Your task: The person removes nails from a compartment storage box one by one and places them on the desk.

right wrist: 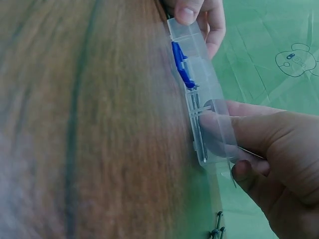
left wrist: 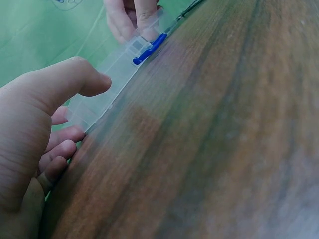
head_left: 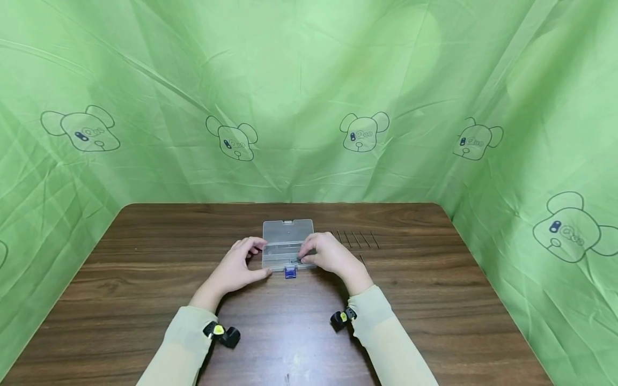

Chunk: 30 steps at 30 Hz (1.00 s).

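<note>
A clear plastic compartment box (head_left: 277, 257) lies on the table with its lid (head_left: 288, 231) folded back and its blue latch (head_left: 290, 272) facing me. My left hand (head_left: 237, 266) grips the box's left end, thumb at the front corner and fingers along the side and back. Inside the right part of the box are the fingertips of my right hand (head_left: 330, 256), which pinch a thin screw, mostly hidden by the fingers and clear wall. Metal screws (right wrist: 197, 124) lie in the front compartment, below the right thumb in the right wrist view.
To the right of the box, several thin dark screws (head_left: 356, 239) lie in a row on the brown wooden table (head_left: 425, 300). Another screw (head_left: 363, 261) lies closer to me, beside the right wrist. Green cloth (head_left: 299, 107) hangs behind and on both sides.
</note>
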Motion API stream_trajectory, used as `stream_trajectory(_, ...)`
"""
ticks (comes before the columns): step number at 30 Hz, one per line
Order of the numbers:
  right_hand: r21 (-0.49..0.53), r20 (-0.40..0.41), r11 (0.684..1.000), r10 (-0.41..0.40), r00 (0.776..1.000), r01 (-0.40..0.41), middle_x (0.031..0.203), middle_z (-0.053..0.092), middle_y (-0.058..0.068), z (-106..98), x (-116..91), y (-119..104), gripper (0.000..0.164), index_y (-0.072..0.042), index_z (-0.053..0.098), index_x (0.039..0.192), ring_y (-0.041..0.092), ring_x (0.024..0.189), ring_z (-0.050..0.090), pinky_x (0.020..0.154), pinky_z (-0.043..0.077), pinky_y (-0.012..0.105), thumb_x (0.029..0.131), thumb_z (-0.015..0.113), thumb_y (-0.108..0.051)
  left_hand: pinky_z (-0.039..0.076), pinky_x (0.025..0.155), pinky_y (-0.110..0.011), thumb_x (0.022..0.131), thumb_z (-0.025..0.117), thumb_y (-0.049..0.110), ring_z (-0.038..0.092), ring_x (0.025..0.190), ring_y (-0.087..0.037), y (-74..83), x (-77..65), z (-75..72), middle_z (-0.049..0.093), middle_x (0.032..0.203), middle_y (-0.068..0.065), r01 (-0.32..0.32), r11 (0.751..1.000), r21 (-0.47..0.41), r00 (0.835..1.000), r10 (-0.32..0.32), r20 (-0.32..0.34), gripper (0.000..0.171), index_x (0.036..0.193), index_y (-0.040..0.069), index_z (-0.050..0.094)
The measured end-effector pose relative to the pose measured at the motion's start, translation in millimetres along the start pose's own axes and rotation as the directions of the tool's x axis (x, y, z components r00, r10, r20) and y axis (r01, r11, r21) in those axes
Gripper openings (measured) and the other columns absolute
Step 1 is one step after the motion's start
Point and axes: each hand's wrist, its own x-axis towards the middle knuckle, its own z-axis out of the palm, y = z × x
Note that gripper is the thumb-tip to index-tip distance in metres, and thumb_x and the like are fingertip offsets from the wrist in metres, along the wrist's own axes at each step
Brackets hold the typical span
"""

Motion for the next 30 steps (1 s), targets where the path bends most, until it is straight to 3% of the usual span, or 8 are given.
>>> stream_trajectory(11, -0.07, 0.047, 0.995, -0.074, 0.996, 0.077, 0.111, 0.075, 0.003, -0.2, -0.3, 0.7, 0.009, -0.007, 0.087, 0.102, 0.021, 0.108, 0.073, 0.102, 0.058, 0.032, 0.094, 0.085, -0.009, 0.052, 0.098, -0.045, 0.08, 0.097, 0.026, 0.06, 0.111, -0.02, -0.7, 0.4, -0.5, 0.068, 0.124, -0.001, -0.007, 1.0, 0.006, 1.0, 0.007, 0.003, 0.069, 0.139, 0.009, 0.065)
stream_trajectory(30, -0.088, 0.079, 0.992, -0.084, 0.993, 0.091, 0.116, 0.074, 0.004, -1.6, -0.3, 0.1, 0.005, -0.008, 0.083, 0.099, 0.022, 0.109, 0.072, 0.105, 0.056, 0.037, 0.098, 0.082, -0.013, 0.053, 0.098, -0.045, 0.08, 0.097, 0.025, 0.061, 0.112, -0.021, -0.1, -0.4, -0.7, 0.068, 0.125, -0.002, -0.005, 1.0, -0.003, 1.0, 0.005, 0.001, 0.069, 0.138, 0.009, 0.065)
